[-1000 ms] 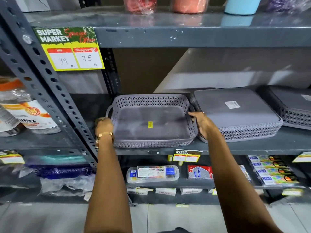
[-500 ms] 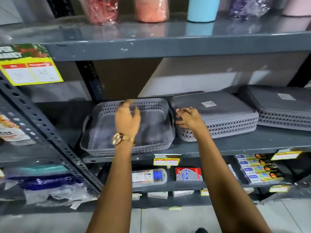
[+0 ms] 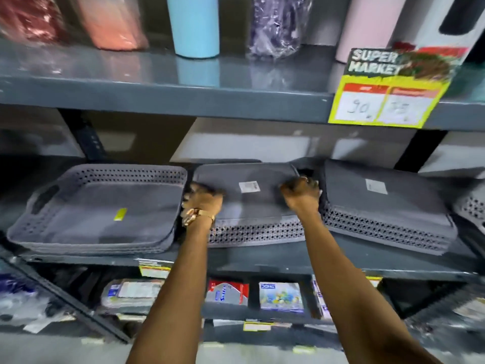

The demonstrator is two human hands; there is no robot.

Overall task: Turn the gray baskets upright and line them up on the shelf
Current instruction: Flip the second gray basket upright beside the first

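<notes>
On the middle shelf [image 3: 262, 261] an upright gray basket [image 3: 99, 206] with a yellow sticker sits at the left. Beside it lies an upside-down gray basket [image 3: 252, 206] with a white label on its bottom. My left hand [image 3: 203, 199] grips its left end and my right hand [image 3: 301, 194] grips its right end. Another upside-down gray basket [image 3: 385, 206] lies to the right, and a further gray basket [image 3: 472, 208] shows at the frame's right edge.
The shelf above [image 3: 168, 95] hangs low over the baskets and carries a blue tumbler [image 3: 195, 24], wrapped bottles and a yellow price tag [image 3: 388, 101]. A slanted metal upright [image 3: 65, 298] crosses the lower left. Small packaged goods fill the shelf below.
My left hand left the upright basket and moved right onto the left end of the upside-down one. My right hand moved to its right end. The view shifted right.
</notes>
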